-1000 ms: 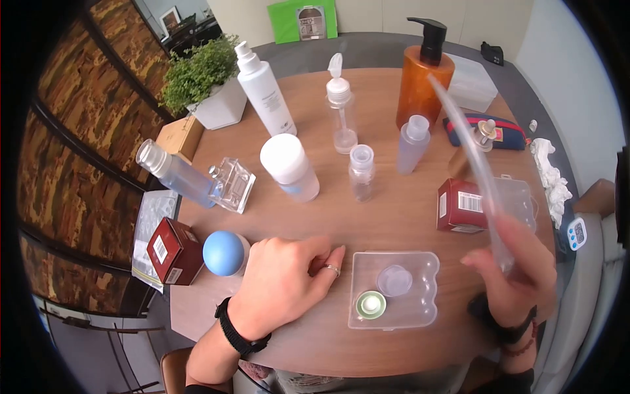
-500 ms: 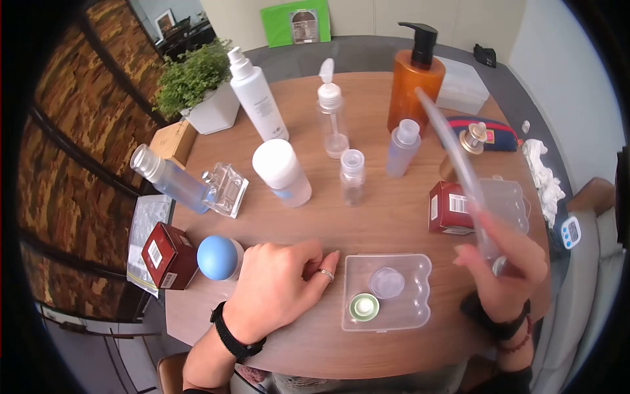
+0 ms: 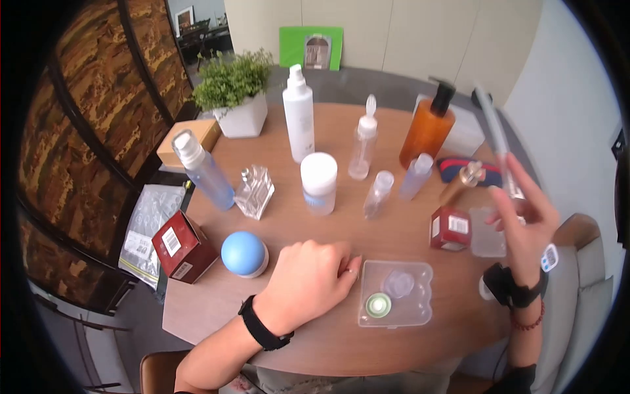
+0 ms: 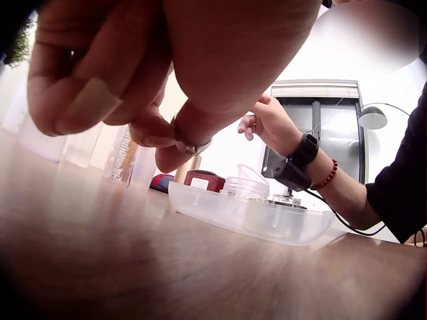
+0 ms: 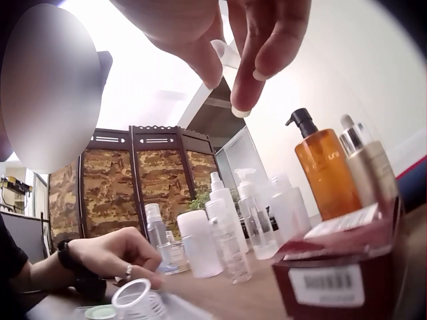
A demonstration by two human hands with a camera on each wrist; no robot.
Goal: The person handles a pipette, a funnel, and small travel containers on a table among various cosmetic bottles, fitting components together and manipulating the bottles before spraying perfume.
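Observation:
My left hand [image 3: 307, 285] rests on the wooden table with fingers loosely curled and nothing in them. Just to its right lies a shallow clear plastic tray [image 3: 419, 307], which holds a small translucent round container [image 3: 398, 284] and a green-rimmed cap [image 3: 378, 305]. Raised over the table's right side, my right hand [image 3: 527, 226] holds a long translucent piece [image 3: 493, 121], blurred and pointing up and away. Between the fingers in the right wrist view, only a small part of that piece [image 5: 228, 55] shows.
Several bottles stand across the middle and back, among them an amber pump bottle [image 3: 428, 131] and a white-capped bottle [image 3: 319, 184]. A blue ball-shaped lid [image 3: 244, 254] and a red box [image 3: 184, 246] are at left; another red box [image 3: 450, 228] sits near my right hand.
The head view has shifted. My right hand has lifted the translucent piece higher and farther away, its fingers now pointing more upward. My left hand stays beside the tray.

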